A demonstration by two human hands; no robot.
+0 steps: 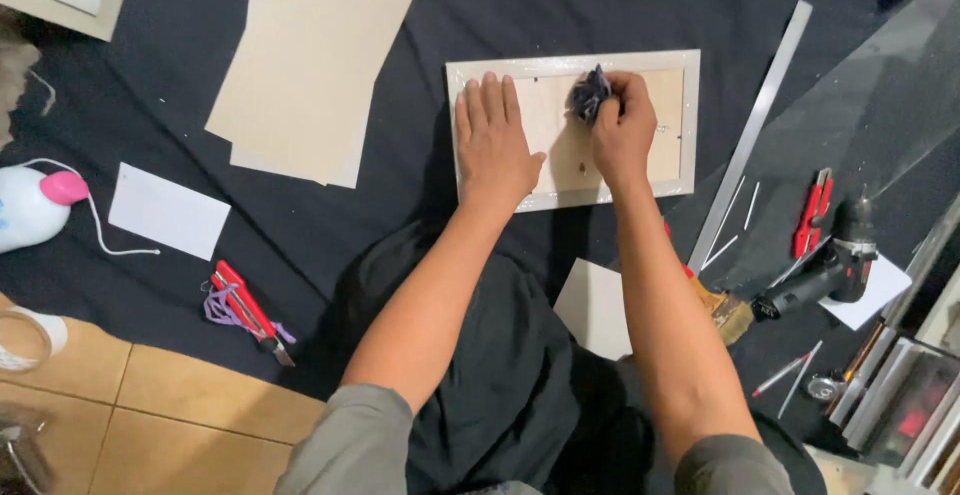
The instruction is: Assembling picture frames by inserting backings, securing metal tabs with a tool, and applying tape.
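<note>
Currently right hand fingers pinch a wadded dark cloth against the backing of the pale picture frame lying on the black floor sheet. Left hand lies flat, fingers spread, pinning the frame's left side. Best: keep that pin firm, short light strokes, clear of the edges.

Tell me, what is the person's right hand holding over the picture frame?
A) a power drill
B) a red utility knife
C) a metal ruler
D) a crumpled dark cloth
D: the right hand pinches a crumpled dark cloth against the pale picture frame, while the left hand lies flat on it; the knife, ruler and drill lie apart on the dark mat.
</note>
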